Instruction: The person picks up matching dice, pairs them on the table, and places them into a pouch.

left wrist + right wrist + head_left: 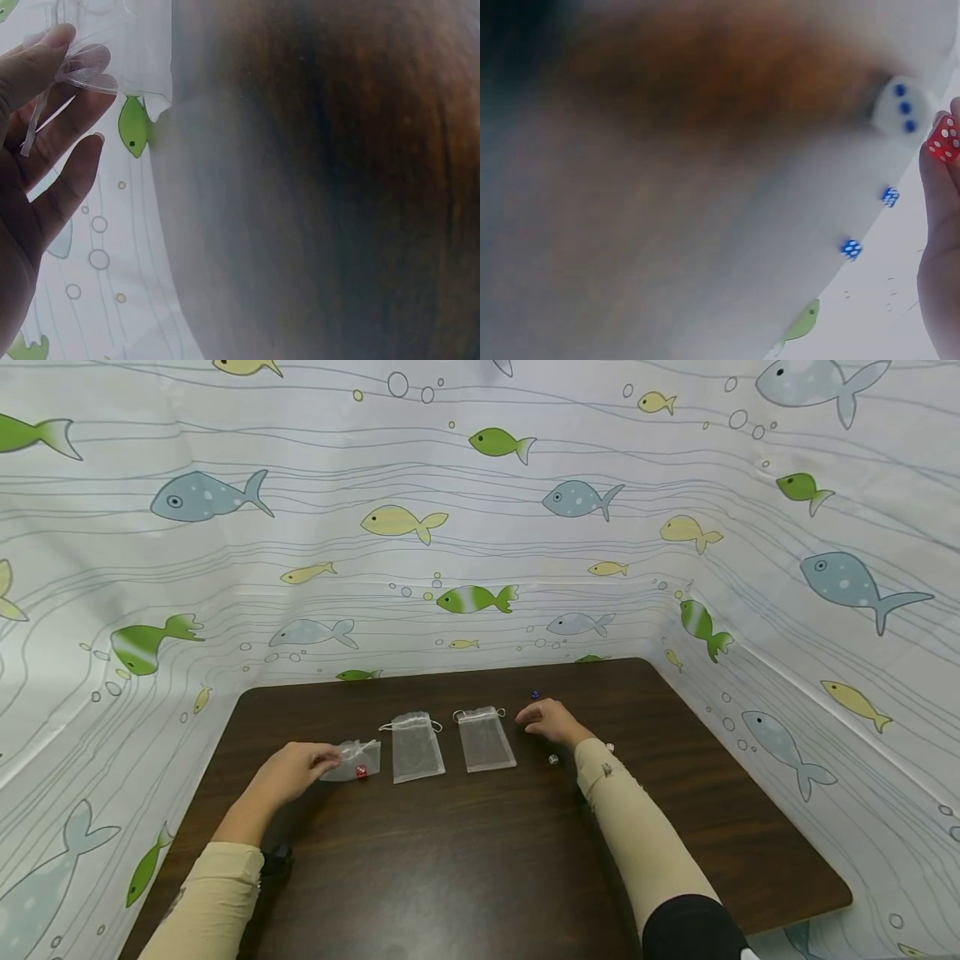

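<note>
At the left of the table, my left hand (294, 768) pinches a small sheer white drawstring bag (352, 758) near its gathered top. In the left wrist view the bag (142, 52) hangs by thumb and fingers, its loose ribbon (41, 120) trailing down. A red die (362, 772) shows at the bag's lower edge; whether it is inside I cannot tell. My right hand (555, 722), above the table's right half, pinches another red die (943, 139) between its fingertips. A white die with blue pips (904, 107) lies close to it.
Two flat sheer bags (417, 747) (486, 739) lie side by side between the hands. Blue dice (889, 196) (850, 249) lie beyond the right hand. Another white die (610, 747) sits beside the right sleeve. A fish-patterned curtain (480, 543) surrounds the dark table (450, 860).
</note>
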Demonstrator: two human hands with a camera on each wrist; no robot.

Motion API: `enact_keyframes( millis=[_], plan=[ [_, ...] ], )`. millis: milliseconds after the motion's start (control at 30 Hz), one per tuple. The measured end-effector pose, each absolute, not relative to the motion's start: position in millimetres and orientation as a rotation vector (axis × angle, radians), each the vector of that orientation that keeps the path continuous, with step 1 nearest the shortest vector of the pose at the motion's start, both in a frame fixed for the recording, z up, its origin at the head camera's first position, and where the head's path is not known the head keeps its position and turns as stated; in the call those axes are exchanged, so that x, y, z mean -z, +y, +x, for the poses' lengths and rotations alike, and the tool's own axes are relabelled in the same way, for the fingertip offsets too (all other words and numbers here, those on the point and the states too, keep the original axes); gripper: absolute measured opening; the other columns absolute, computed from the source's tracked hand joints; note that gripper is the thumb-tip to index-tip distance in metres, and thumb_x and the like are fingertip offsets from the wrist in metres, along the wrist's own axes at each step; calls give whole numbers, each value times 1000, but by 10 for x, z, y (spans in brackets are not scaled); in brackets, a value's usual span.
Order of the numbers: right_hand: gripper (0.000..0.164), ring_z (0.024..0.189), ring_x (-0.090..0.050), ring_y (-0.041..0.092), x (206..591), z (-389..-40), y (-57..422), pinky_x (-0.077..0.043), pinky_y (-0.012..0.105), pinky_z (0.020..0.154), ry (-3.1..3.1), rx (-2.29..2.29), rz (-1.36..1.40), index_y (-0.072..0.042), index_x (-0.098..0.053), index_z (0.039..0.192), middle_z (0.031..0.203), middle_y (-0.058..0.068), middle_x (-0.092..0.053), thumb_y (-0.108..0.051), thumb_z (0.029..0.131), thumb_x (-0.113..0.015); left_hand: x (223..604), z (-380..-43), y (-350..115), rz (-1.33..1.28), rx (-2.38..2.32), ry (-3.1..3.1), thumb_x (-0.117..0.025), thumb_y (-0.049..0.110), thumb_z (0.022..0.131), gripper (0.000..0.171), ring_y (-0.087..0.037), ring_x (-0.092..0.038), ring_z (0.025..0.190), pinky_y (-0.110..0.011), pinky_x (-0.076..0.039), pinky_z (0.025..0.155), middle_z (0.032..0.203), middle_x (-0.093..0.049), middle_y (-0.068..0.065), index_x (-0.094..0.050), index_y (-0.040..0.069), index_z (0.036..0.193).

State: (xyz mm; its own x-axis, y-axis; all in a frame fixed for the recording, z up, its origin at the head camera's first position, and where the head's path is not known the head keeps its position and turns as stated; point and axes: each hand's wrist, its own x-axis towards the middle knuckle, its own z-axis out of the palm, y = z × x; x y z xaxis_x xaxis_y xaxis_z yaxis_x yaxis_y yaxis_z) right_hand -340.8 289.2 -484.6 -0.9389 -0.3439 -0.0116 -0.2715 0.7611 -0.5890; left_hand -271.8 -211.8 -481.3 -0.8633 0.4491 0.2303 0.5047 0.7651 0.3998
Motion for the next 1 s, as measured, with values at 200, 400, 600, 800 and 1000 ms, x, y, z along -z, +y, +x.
enact_keyframes(
  millis=[200, 400, 600, 800, 1000],
  plan=[
    [26, 115, -66, 29, 4763, -3439, 2756, -53, 42, 97, 2852, 935, -588, -3, -73, 120, 121, 11, -72, -2, 94, -71, 4818, -2725, -2128, -786, 682, -2834, -73, 8, 93, 11, -9, -57, 71, -35, -51, 64, 89, -73, 0, -77, 8, 103],
    [27, 115, -66, 28, 4658, -3445, 2619, -53, 40, 97, 2853, 926, -620, -3, -71, 122, 123, 11, -71, -3, 95, -70, 4813, -2719, -2123, -781, 690, -2832, -73, 10, 93, 11, -10, -56, 70, -35, -51, 64, 88, -73, 0, -77, 8, 103],
    [27, 117, -65, 27, 4554, -3474, 2447, -52, 40, 98, 2854, 908, -620, -4, -71, 124, 125, 10, -70, -4, 97, -68, 4804, -2705, -2110, -776, 690, -2822, -74, 9, 92, 11, -9, -56, 70, -35, -51, 63, 88, -73, 1, -78, 9, 103],
    [26, 116, -66, 26, 4443, -3488, 2238, -53, 40, 96, 2855, 895, -639, -7, -73, 122, 125, 8, -71, -2, 98, -67, 4787, -2684, -2098, -787, 685, -2820, -75, 8, 91, 12, -9, -55, 69, -35, -50, 63, 88, -73, 0, -77, 9, 103],
    [25, 116, -66, 25, 4360, -3473, 2041, -54, 35, 96, 2821, 896, -713, -5, -73, 121, 123, 8, -71, -3, 97, -67, 4771, -2666, -2084, -779, 671, -2831, -74, 8, 92, 12, -9, -57, 70, -36, -51, 64, 91, -74, 0, -78, 9, 103]
  ],
)
